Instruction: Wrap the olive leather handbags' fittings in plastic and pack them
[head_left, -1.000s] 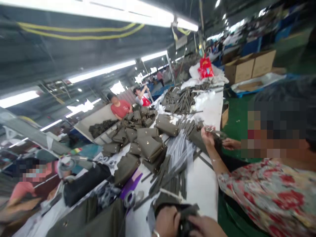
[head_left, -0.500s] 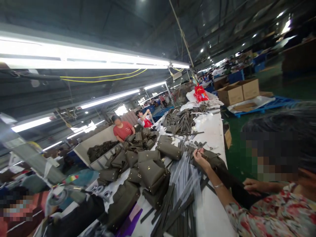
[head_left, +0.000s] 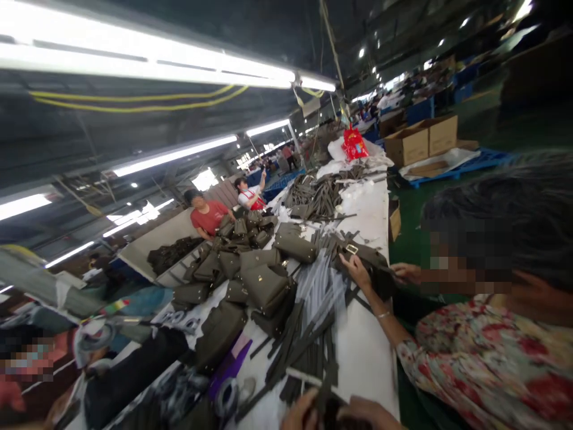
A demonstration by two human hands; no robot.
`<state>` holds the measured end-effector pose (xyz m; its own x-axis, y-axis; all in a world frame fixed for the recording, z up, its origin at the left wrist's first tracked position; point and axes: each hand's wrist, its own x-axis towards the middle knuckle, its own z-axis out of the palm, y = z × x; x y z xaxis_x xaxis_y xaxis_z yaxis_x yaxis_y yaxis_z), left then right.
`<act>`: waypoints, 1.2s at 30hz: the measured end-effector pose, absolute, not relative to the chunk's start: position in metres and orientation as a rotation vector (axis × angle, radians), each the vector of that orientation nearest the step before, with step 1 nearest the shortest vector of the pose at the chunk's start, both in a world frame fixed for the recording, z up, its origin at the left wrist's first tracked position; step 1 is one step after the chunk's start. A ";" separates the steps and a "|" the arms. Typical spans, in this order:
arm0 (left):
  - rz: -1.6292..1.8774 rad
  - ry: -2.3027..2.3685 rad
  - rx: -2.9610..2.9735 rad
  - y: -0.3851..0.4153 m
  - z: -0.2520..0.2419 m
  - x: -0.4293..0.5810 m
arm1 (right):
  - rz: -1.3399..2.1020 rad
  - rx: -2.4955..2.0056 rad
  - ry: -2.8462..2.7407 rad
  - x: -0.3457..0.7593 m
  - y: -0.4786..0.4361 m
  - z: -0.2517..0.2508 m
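Note:
Only the tops of my hands show at the bottom edge. My left hand is closed in a pinch on a dark grey strap that stands up between the hands. My right hand is closed on the lower, darker part of the same strap. They hover over the near end of a long white table. Just beyond them lie several loose grey straps and a heap of olive-grey bags.
A co-worker in a floral shirt sits close on my right, with a hand on a dark bag piece. Two people in red work across the table. Tape rolls lie near left. Cardboard boxes stand on the green floor.
The view dipped back down, so my hands and the strap are in sight again at the bottom. The co-worker's near hand moved up to the bag piece.

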<state>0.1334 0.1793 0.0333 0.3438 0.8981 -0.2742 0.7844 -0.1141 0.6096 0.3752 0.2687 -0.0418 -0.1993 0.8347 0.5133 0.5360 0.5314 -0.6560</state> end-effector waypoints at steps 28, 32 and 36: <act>-0.293 1.566 2.045 0.173 0.032 0.125 | 1.515 -1.109 -1.464 0.314 0.148 -0.095; -0.347 1.581 2.070 0.171 0.035 0.130 | 1.602 -1.053 -1.491 0.312 0.150 -0.092; -0.480 1.606 2.128 0.172 0.037 0.143 | 1.558 -1.054 -1.532 0.311 0.149 -0.093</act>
